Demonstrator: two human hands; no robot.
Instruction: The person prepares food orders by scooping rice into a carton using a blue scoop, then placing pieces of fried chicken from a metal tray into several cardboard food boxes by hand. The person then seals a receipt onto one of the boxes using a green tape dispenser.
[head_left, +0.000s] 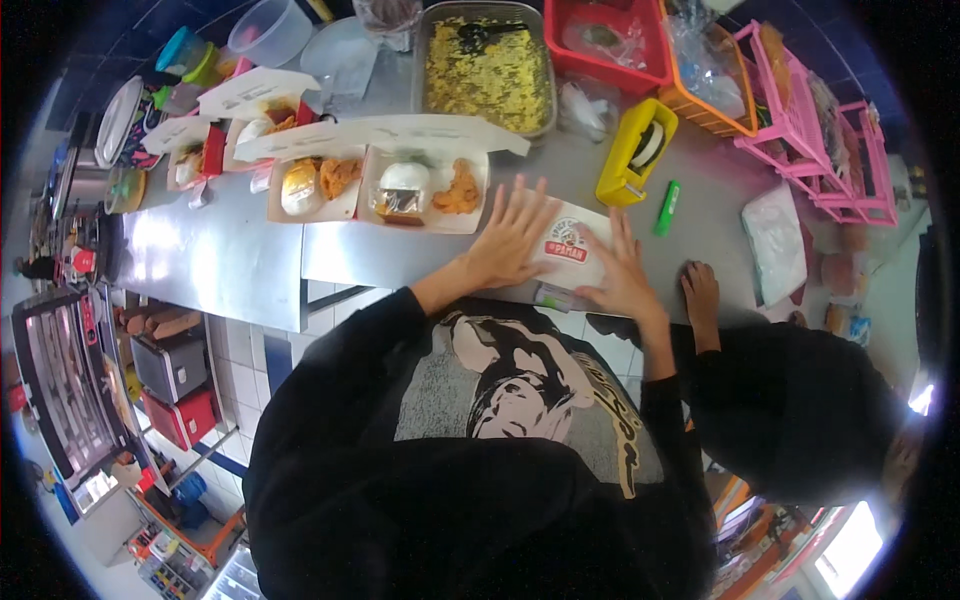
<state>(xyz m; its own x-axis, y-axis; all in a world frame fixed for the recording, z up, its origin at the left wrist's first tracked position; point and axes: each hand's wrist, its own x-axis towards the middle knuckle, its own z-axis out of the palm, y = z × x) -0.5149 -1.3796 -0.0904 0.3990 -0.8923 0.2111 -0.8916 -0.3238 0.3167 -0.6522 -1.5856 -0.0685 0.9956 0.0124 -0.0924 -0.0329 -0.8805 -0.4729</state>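
A white cardboard food box (581, 275) with a red printed logo lies with its lid down at the front of the steel table. My left hand (510, 240), fingers spread and slightly blurred, is over the lid's left side. Over its right side my right hand (624, 266) is also spread. Neither hand grasps anything; how firmly they press cannot be told. A small printed item (553, 297) shows at the box's near edge. To the left stand opened boxes, one with wrapped rice (405, 184) and a piece of fried chicken (457, 189), another with an egg-topped portion (301, 187).
A yellow tape dispenser (626, 161) and a green marker-like object (667, 208) lie right of the box. Another person's hand (701, 295) rests at the table edge. Behind are a tub of yellow food (491, 75), a red basket (551, 45) and pink racks (799, 150).
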